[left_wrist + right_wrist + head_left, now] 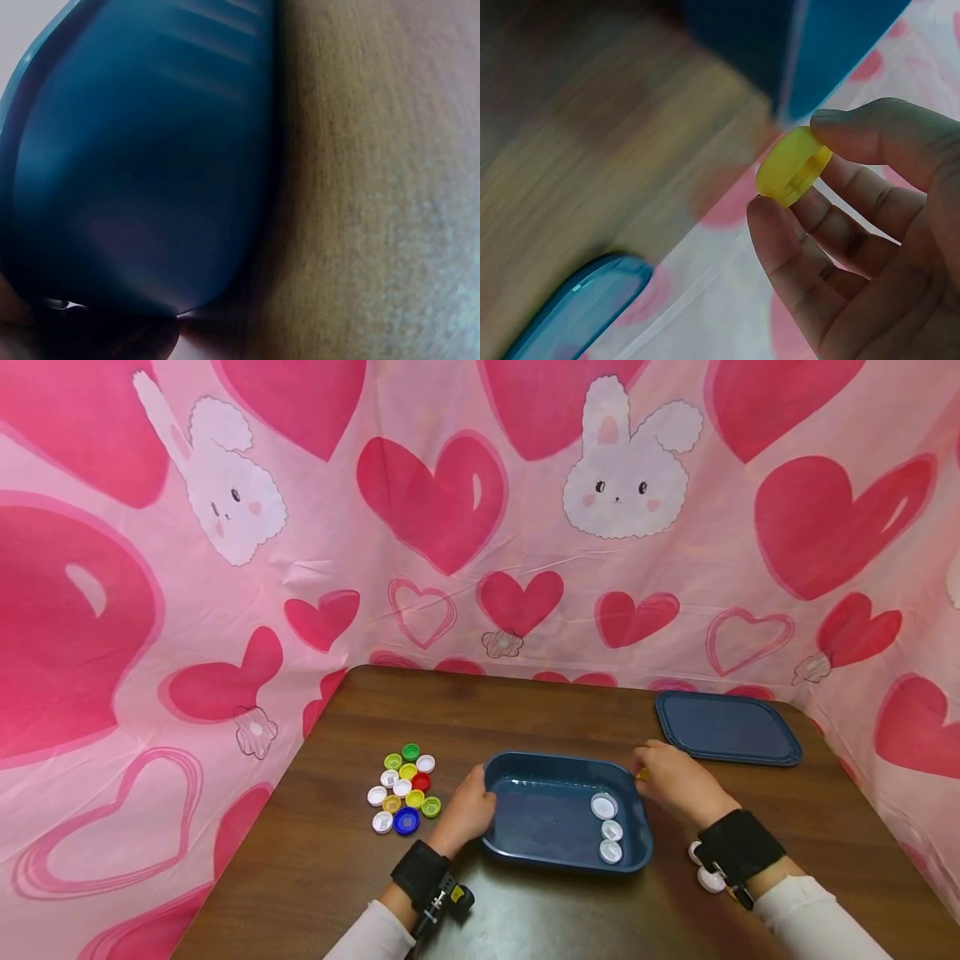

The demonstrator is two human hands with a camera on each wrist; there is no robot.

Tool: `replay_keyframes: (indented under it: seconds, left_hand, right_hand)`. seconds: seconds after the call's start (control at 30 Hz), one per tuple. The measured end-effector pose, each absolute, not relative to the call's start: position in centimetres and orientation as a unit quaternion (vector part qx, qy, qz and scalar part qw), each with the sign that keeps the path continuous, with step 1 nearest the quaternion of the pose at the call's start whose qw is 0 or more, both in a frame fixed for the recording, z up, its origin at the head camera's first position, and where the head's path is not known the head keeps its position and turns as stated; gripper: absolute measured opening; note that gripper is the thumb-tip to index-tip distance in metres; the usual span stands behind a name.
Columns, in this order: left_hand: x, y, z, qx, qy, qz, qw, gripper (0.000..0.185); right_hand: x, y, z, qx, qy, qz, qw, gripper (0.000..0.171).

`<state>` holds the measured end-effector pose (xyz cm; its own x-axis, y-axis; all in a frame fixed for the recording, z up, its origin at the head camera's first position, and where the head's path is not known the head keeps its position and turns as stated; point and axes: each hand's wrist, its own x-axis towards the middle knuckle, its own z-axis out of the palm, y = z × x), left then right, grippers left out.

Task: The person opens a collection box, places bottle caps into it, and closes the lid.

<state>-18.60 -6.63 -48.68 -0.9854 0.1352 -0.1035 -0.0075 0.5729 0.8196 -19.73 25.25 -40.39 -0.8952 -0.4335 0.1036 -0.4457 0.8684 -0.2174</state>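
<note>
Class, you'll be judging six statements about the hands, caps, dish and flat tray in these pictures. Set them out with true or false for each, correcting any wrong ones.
1. The left hand holds the left end of the deep dish. True.
2. The right hand pinches a red cap. False: it pinches a yellow cap.
3. Three white caps lie inside the deep dish. True.
4. The dark blue cap is inside the deep dish. False: it lies on the table, left of the dish.
5. The flat tray lies toward the far right of the table. True.
6. The caps left of the dish are all white. False: there are green, yellow, red and blue ones too.
</note>
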Motion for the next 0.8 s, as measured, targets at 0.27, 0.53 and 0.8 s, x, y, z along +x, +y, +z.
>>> replay_keyframes:
  seconds: [0.27, 0.53, 0.8]
  left_hand:
    - [-18.6, -6.6, -48.7, 0.042, 0.881, 0.465, 0.071, 0.049]
    - [-18.6, -6.7, -48.7, 0.043, 0.882, 0.464, 0.068, 0.049]
    - [-18.4, -6.7, -48.6, 0.037, 0.879, 0.469, 0.079, 0.051]
  right_hand:
    - [-20.2, 21.1, -40.3, 0.245, -0.963, 0.112, -0.025, 0.016]
    - [-21.0, 18.0, -41.3, 0.249, -0.961, 0.098, -0.073, 0.014]
    - [-21.3, 16.7, -41.9, 0.239, -0.962, 0.090, -0.097, 0.010]
